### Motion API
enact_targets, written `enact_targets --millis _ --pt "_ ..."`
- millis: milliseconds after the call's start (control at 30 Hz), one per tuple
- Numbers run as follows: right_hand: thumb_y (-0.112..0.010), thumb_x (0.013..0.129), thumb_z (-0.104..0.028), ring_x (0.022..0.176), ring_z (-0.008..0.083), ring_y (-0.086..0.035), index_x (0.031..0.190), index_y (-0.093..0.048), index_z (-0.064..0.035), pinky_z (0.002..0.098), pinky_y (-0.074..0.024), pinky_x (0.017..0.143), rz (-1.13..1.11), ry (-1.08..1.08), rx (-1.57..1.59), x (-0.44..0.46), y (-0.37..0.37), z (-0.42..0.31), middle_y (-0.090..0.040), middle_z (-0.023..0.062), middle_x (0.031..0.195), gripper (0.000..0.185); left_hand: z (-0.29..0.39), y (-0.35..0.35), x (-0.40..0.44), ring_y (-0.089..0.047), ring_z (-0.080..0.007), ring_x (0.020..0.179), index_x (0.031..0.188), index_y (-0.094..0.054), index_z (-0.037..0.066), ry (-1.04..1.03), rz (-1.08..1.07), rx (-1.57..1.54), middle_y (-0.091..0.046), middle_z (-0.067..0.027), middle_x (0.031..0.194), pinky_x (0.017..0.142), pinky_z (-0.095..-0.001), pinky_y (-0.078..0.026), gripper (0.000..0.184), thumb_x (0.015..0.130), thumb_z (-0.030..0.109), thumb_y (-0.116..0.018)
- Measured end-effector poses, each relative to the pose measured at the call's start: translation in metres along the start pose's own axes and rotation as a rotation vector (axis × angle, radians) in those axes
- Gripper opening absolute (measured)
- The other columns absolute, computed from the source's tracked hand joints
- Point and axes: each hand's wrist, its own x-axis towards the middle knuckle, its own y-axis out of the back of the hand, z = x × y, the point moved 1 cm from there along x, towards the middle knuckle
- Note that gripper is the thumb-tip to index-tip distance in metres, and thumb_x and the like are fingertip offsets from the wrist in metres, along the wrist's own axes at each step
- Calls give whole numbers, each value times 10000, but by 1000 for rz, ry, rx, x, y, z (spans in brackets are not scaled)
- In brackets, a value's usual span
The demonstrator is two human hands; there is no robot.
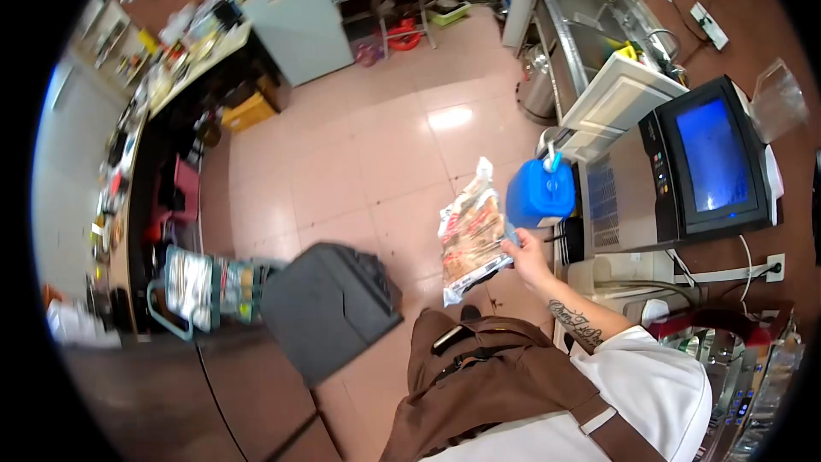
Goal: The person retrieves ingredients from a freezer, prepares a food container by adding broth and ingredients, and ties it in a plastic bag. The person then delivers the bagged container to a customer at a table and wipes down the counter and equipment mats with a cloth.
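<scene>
My right hand [530, 258] is closed on the edge of a printed plastic bag [473, 235], see-through in parts with red lettering and brownish contents I cannot make out. The bag hangs over the tiled floor, just left of a blue plastic jerrycan [540, 192] with a light-blue pump spout. Out of sight is my left hand. Below the bag are my brown apron [496, 368] and dark trousers. To the left stands a dark grey box-like thing [329, 312] with a folded flap; its kind is unclear.
A microwave-like appliance [710, 154] with a blue-lit window is on the right, near an open white cabinet door [629, 98] and a sink [577, 13]. A green rack [209, 287] with packages is at left. Behind stand a fridge [299, 26] and a cluttered counter [197, 68].
</scene>
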Motion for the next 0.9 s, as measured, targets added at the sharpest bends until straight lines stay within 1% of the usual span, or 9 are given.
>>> enact_targets --millis 333,567,633,733,767,800,833,867,900 --pt "-556 951 -63 889 208 -668 1125 -548 -64 347 -587 625 567 248 559 388 83 -228 -642 78 1027 174 431 -106 255 -642 -220 857 1196 -594 68 33 -294 453 -663 -77 1011 710 -348 -517 347 962 322 -562" --pt "-564 937 -35 834 246 -660 1144 -484 -45 401 -607 655 912 690 957 555 94 -278 -608 110 1048 222 714 -69 450 -655 -188 814 1191 -596 76 -299 -242 380 -673 -61 971 643 -314 -524 320 952 289 -600" --pt "-575 920 -14 858 259 -658 1152 -477 -53 423 -608 676 973 709 943 659 143 -308 -603 113 1052 255 802 -90 458 -655 -182 829 1202 -584 73 -393 -102 212 -669 -78 1002 638 -292 -515 322 956 280 -598" --pt "-591 890 -18 899 256 -638 1192 -459 -55 440 -591 671 1161 616 788 845 311 -393 -585 113 1032 332 955 -238 397 -636 -159 803 1183 -570 65 -456 108 85 -653 -97 1013 615 -241 -487 280 974 252 -577" --pt "-621 877 -30 897 266 -644 1275 -430 -36 429 -586 678 1161 564 662 880 359 -399 -595 131 1093 441 974 -265 391 -591 -121 738 1111 -571 61 -476 84 29 -630 -72 940 577 -206 -448 212 989 233 -557" --pt "-639 871 -34 910 287 -656 1354 -389 -9 418 -585 671 1302 545 669 901 391 -396 -595 158 1157 545 967 -274 404 -640 -186 787 1060 -566 70 -456 48 70 -647 -77 970 656 -299 -509 239 988 298 -551" --pt "-618 882 -23 920 307 -664 1388 -355 14 413 -594 663 1128 585 748 899 412 -372 -586 199 1186 572 946 -267 407 -515 -85 628 1030 -565 70 -421 -100 10 -578 -33 832 476 -206 -373 132 997 192 -529" --pt "-590 886 3 968 314 -656 1397 -336 11 417 -611 703 1333 425 851 907 411 -383 -568 219 1211 570 930 -292 402 -542 -102 623 1017 -582 84 -232 146 -3 -574 -31 757 468 -219 -395 130 994 200 -526" --pt "-559 884 39 1014 315 -642 1397 -320 10 429 -621 756 1381 403 827 941 430 -391 -548 218 1246 567 922 -322 413 -631 -190 710 1071 -625 84 -152 113 74 -647 -66 813 545 -307 -502 175 971 210 -556"
